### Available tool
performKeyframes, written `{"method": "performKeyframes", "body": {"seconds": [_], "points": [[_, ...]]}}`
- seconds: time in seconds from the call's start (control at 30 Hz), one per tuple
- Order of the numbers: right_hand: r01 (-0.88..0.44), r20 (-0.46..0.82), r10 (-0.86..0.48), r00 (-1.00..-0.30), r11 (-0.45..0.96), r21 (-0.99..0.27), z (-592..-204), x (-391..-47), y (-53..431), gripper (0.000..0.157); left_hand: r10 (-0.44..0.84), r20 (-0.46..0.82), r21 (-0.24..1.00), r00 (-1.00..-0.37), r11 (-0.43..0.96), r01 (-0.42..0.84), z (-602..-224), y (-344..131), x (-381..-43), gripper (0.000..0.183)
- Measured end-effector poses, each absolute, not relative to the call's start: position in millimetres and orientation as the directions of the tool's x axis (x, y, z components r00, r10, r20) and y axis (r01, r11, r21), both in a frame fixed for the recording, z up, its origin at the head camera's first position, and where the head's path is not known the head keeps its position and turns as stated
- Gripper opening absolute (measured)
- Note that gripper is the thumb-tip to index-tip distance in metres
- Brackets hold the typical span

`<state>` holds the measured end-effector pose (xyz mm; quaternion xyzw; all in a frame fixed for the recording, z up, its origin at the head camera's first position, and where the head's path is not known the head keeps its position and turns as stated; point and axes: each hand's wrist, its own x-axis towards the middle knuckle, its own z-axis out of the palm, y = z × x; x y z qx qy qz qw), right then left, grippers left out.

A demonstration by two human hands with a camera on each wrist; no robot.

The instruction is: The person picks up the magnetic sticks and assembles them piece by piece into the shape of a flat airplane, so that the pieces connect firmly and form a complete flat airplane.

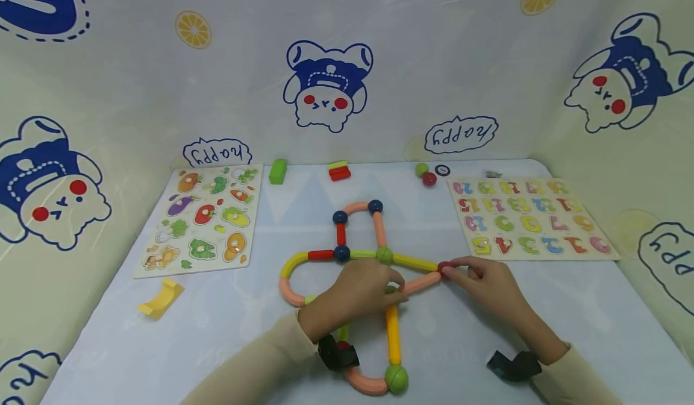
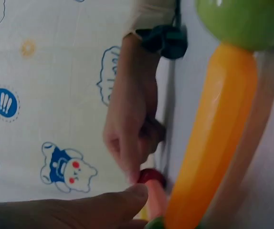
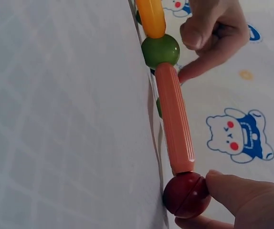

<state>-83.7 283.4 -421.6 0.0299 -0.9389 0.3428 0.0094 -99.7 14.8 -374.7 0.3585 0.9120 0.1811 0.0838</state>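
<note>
A flat figure of magnetic rods and balls lies on the table. At its right tip, my right hand point(image 1: 490, 284) pinches a dark red ball point(image 3: 187, 193) between thumb and finger. From that ball a yellow rod point(image 1: 414, 263) and a salmon-pink rod point(image 3: 175, 119) run leftward. The pink rod ends at a green ball point(image 3: 161, 50), where the thumb and index finger of my left hand point(image 1: 360, 284) close around it, partly covering it. An orange-yellow rod point(image 2: 213, 133) leads from there toward a larger green ball point(image 1: 397, 379). My left wrist and sleeve hide the figure's lower left.
At the left lies a vegetable puzzle board point(image 1: 206, 221), with a yellow curved block point(image 1: 161, 298) in front. A number puzzle board point(image 1: 531, 218) is at the right. Along the back edge are a green block point(image 1: 278, 172), red blocks point(image 1: 340, 173) and loose balls point(image 1: 429, 179).
</note>
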Motion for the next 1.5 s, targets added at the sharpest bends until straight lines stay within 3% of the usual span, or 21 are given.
{"method": "performKeyframes", "body": {"seconds": [0.3,0.63,0.87,1.1,1.33,1.5], "points": [[-0.084,0.086,-0.037,-0.996,0.756,-0.649,-424,-84,286,0.034,0.651,-0.009,0.368,-0.759,0.708,0.603,-380,18,-93,0.025],[-0.176,0.144,-0.108,-0.984,0.739,-0.65,-421,-86,282,0.031,0.642,-0.016,0.358,-0.767,0.72,0.595,-375,10,-89,0.031],[-0.286,0.216,-0.195,-0.957,0.769,-0.571,-398,-106,270,0.023,0.652,0.012,0.357,-0.758,0.705,0.612,-374,0,-84,0.028],[-0.421,0.229,-0.353,-0.907,0.76,-0.495,-369,-166,230,0.025,0.631,-0.018,0.351,-0.776,0.73,0.586,-375,-3,-86,0.025],[-0.401,0.056,-0.413,-0.909,0.831,-0.386,-369,-262,184,0.029,0.632,-0.023,0.352,-0.775,0.73,0.585,-379,-3,-89,0.022],[-0.389,-0.052,-0.416,-0.908,0.881,-0.27,-370,-313,147,0.028,0.646,-0.003,0.362,-0.763,0.712,0.602,-378,-5,-89,0.017]]}}
